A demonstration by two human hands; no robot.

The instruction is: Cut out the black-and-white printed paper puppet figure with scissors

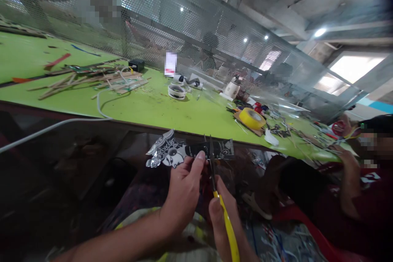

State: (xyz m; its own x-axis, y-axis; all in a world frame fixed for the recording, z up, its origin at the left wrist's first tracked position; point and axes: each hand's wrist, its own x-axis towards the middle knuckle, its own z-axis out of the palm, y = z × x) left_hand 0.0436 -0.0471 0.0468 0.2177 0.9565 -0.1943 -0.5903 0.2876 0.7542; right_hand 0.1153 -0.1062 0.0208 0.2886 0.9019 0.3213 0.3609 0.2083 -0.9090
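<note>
My left hand [186,186] pinches a black, silver and white cut-out [175,156] printed with a cartoon figure, its thumb on top near the middle. The piece looks shiny, like foil or film, and its left part has a jagged outline. In my right hand [225,213] is a pair of scissors [225,221] with yellow handles. Their dark blades point away from me and cross the right part of the cut-out, beside my left thumb. Both hands are above my lap, just before the table's front edge. The lower fingers of my right hand are partly hidden.
On the green table [147,108] lie thin wooden sticks [66,80], a roll of yellow tape [251,118], a white tape roll [177,91] and a white cable [98,104]. A perforated metal screen [190,28] stands behind. A co-worker [346,188] sits at the right.
</note>
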